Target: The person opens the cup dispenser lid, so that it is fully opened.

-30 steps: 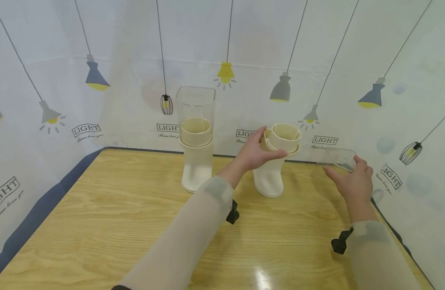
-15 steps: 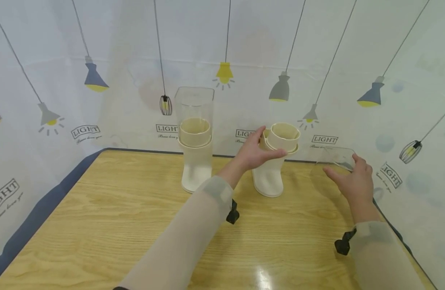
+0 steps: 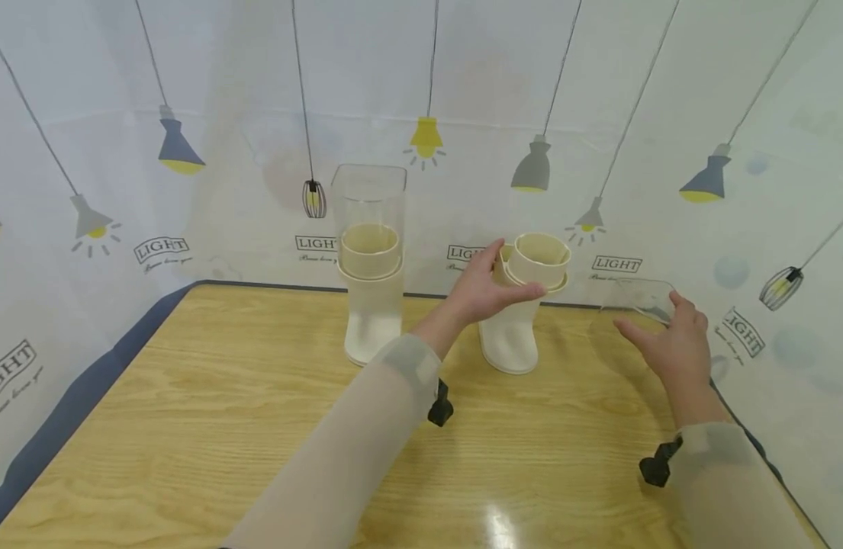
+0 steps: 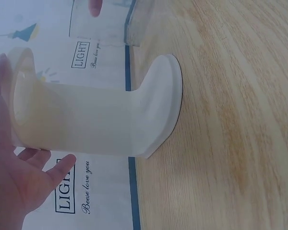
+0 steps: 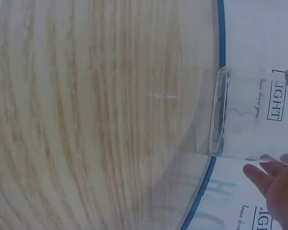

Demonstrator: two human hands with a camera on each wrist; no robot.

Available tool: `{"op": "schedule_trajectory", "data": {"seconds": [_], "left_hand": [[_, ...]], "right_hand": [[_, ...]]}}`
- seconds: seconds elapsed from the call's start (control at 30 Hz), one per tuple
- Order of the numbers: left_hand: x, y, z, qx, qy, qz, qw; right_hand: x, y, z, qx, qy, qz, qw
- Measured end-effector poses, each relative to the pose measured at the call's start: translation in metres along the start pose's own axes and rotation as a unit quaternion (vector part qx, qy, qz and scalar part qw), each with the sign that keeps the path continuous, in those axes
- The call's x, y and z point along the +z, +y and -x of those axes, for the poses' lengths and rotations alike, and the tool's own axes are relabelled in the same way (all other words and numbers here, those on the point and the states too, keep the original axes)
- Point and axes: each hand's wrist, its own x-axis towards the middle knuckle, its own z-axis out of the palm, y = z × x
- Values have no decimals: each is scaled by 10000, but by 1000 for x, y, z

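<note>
My left hand grips the upper part of a cream boot-shaped dispenser base, its thumb across the near side and fingers at the far left. That base stands upright on the wooden table, with a round cream ring at its top. In the left wrist view, the base's flared foot rests on the wood. To the right, my right hand holds a clear plastic container between thumb and fingers. Its lower end is close to the tabletop in the right wrist view.
Left of my left hand stands a second cream base with a clear container upright around its ring. A white backdrop printed with lamps hangs right behind the table's far edge. The wooden tabletop spreads out in front.
My right wrist and forearm have shifted slightly to the right, while the right hand keeps hold of the clear container. The left hand and both bases stay put.
</note>
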Motion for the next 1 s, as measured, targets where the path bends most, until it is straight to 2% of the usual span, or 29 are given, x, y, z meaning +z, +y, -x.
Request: {"op": "schedule_trajectory", "data": {"seconds": [0.3,0.5,0.63,0.73,0.87,1.0], "left_hand": [[-2,1,5,-58,-129,226,9996],[-11,9,20,8,24,284,9996],[-22,15,42,226,-183,573,9979],[-33,17,65,492,-446,599,9960],[-52,18,97,686,-632,552,9941],[-72,17,127,795,-550,595,9935]], "right_hand": [[-6,2,2,67,-132,-246,9996],[-22,-12,12,69,369,-836,9958],[-33,-30,26,-287,851,-1248,9881],[-35,-48,41,-606,1047,-1671,9785],[-33,-76,66,-983,1023,-2049,9685],[-28,-101,89,-1622,938,-2166,9581]]}}
